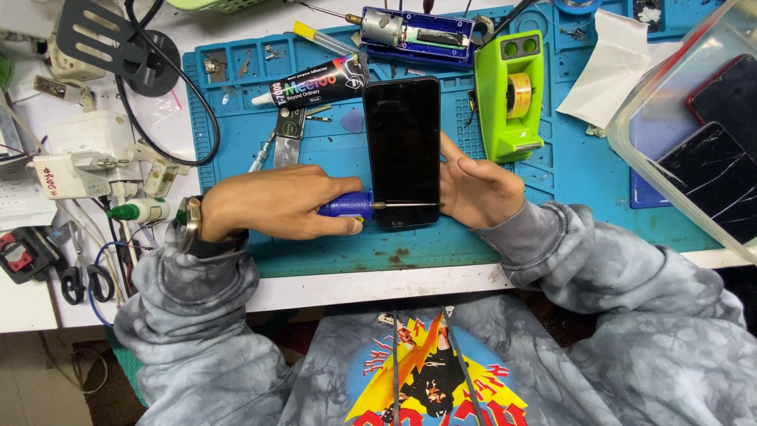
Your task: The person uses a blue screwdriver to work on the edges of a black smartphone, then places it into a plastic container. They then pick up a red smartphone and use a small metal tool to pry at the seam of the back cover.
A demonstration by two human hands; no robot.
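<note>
A white workbench covered in the middle by a blue repair mat [331, 244] filled the frame when I looked down through the head camera, with clutter along its left edge and top. At the centre of the picture lay a black phone [403, 150], dark face up, long side running up and down the frame, resting on the mat. My left hand [272, 207], coming in from the lower left, was closed firmly around the blue handle of a screwdriver [347, 207], whose thin metal shaft ran sideways across the phone's lower end toward the right. My right hand [477, 189], just right of centre, was loosely curled, its fingers pressed against the phone's right edge and lower corner, steadying it and meeting the shaft's tip; it gripped nothing fully. Just above the phone, a black glue tube [315, 84] lay tilted, touching the phone's upper left corner, with tweezers [276, 142] and a small purple pick [352, 121] below it. A bright green tape dispenser [510, 93] stood just right of the phone. At the far right, a clear plastic tub [631, 118] held more phones with cracked screens. White chargers and black cables crowded the upper left.
</note>
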